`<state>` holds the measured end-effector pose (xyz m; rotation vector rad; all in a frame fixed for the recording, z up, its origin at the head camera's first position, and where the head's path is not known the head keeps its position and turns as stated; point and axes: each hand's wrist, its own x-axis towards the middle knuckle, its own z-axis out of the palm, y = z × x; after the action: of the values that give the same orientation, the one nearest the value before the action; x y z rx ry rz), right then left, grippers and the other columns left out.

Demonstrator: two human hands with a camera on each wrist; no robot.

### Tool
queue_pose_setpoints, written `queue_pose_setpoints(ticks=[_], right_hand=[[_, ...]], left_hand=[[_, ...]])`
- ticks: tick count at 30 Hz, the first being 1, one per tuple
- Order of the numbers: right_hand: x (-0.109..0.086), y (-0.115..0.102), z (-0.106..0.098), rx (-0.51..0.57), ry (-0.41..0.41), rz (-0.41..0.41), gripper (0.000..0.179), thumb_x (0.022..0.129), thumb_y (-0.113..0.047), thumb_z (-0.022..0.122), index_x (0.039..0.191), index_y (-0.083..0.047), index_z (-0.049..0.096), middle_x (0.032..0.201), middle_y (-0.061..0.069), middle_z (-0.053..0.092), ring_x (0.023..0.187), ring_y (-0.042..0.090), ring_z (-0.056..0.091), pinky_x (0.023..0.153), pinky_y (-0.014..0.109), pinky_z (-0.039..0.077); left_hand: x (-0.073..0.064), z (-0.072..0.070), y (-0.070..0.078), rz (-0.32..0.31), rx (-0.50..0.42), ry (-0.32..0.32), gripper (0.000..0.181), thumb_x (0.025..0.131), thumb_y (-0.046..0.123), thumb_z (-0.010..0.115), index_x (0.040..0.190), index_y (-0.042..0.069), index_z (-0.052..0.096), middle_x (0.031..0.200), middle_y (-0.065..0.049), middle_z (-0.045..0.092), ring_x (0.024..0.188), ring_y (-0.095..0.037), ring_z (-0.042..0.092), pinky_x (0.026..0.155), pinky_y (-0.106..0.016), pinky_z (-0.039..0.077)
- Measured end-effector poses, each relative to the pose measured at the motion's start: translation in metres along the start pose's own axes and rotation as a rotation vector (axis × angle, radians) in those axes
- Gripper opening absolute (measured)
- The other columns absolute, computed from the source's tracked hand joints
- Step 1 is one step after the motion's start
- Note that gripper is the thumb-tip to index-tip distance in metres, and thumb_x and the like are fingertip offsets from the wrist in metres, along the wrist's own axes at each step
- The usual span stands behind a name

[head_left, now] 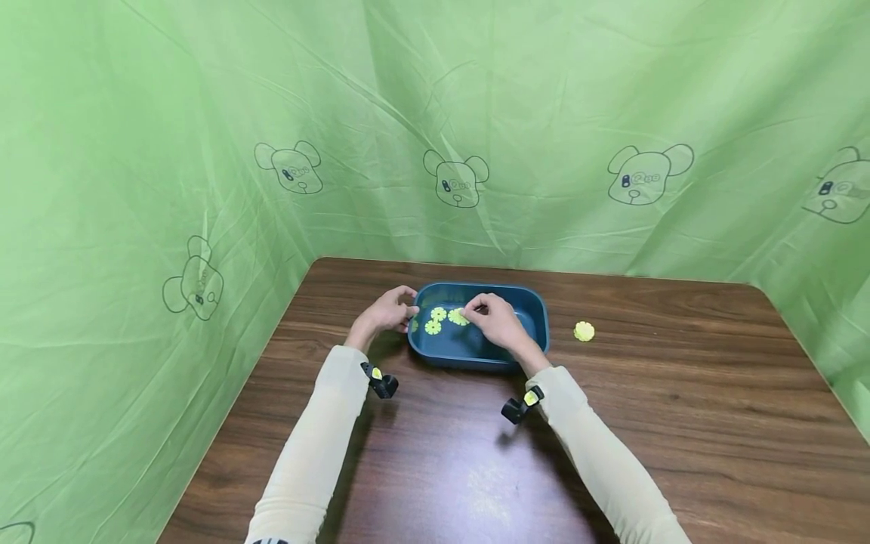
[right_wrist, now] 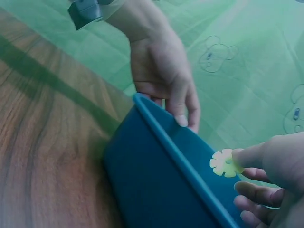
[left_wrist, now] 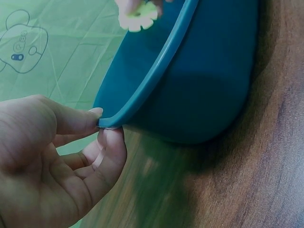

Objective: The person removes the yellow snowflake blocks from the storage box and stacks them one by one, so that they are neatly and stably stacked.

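Note:
A blue rectangular plastic tub (head_left: 469, 361) sits on the table. My left hand (head_left: 384, 311) is at its left end; in the left wrist view, thumb and forefinger pinch the rim (left_wrist: 156, 71). Over the tub, my right hand (head_left: 499, 325) pinches a yellow flower-shaped notched disc (right_wrist: 223, 164) at its edge, between thumb and forefinger. Inside, toward the left, lie two more yellow discs, one farther back (head_left: 438, 313) and one nearer (head_left: 433, 327). The right hand and forearm hide part of the tub's interior.
Another yellow disc (head_left: 584, 331) lies on the brown wooden table (head_left: 680, 393), right of the tub. A green curtain (head_left: 544, 91) with bear-head drawings hangs behind and beside the table. Each wrist wears a small black camera, at left (head_left: 382, 383) and right (head_left: 518, 409).

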<state>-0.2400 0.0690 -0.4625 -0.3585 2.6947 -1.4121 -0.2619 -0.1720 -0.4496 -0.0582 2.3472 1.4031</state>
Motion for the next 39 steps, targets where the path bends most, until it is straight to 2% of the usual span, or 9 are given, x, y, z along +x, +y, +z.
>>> queue_pose_setpoints(ticks=[5,12,17,24,30,39], right_hand=[[-0.005,0.003,-0.014,0.024,0.033,-0.005,0.018,0.093,-0.032,0.062,0.096,-0.015,0.067,0.102,0.004,0.062,0.089,0.019,0.056,0.074,0.030,0.045],[-0.013,0.004,-0.037,0.016,0.089,-0.046,0.021,0.094,-0.031,0.062,0.098,-0.012,0.067,0.100,0.007,0.063,0.089,0.020,0.054,0.076,0.030,0.044],[-0.020,0.007,-0.054,0.007,0.148,-0.046,0.022,0.094,-0.030,0.062,0.096,-0.009,0.066,0.099,0.009,0.061,0.089,0.021,0.053,0.077,0.031,0.043],[-0.030,0.024,-0.071,0.031,0.253,-0.001,0.025,0.094,-0.029,0.062,0.099,-0.005,0.066,0.101,0.012,0.064,0.089,0.019,0.052,0.079,0.028,0.042],[-0.041,0.040,-0.083,0.078,0.316,0.047,0.031,0.095,-0.031,0.060,0.103,-0.002,0.066,0.102,0.013,0.064,0.086,0.010,0.052,0.073,0.017,0.042],[-0.053,0.060,-0.099,0.160,0.403,0.106,0.034,0.093,-0.032,0.063,0.104,0.000,0.066,0.093,0.003,0.063,0.078,0.003,0.052,0.065,0.014,0.042]], left_hand=[[0.001,-0.001,-0.001,0.005,0.001,0.003,0.036,0.098,0.009,0.052,0.133,0.009,0.044,0.094,-0.013,0.052,0.072,-0.019,0.056,0.078,-0.042,0.057],[0.002,-0.001,-0.003,0.007,-0.005,0.002,0.035,0.098,0.009,0.053,0.132,0.009,0.045,0.094,-0.013,0.050,0.071,-0.018,0.056,0.068,-0.032,0.057],[0.001,0.000,-0.003,0.010,-0.006,-0.001,0.035,0.098,0.010,0.052,0.132,0.008,0.044,0.096,-0.014,0.050,0.072,-0.019,0.056,0.068,-0.032,0.057],[0.001,0.001,-0.002,0.015,-0.012,0.002,0.035,0.098,0.009,0.052,0.132,0.008,0.045,0.087,-0.010,0.048,0.070,-0.017,0.055,0.070,-0.034,0.057],[0.000,0.001,-0.001,0.020,-0.010,-0.003,0.036,0.098,0.009,0.053,0.133,0.007,0.044,0.082,-0.008,0.047,0.068,-0.017,0.055,0.067,-0.032,0.056],[0.001,-0.001,-0.001,0.020,-0.013,-0.012,0.036,0.098,0.009,0.052,0.133,0.007,0.044,0.082,-0.007,0.045,0.069,-0.017,0.055,0.072,-0.037,0.057]])
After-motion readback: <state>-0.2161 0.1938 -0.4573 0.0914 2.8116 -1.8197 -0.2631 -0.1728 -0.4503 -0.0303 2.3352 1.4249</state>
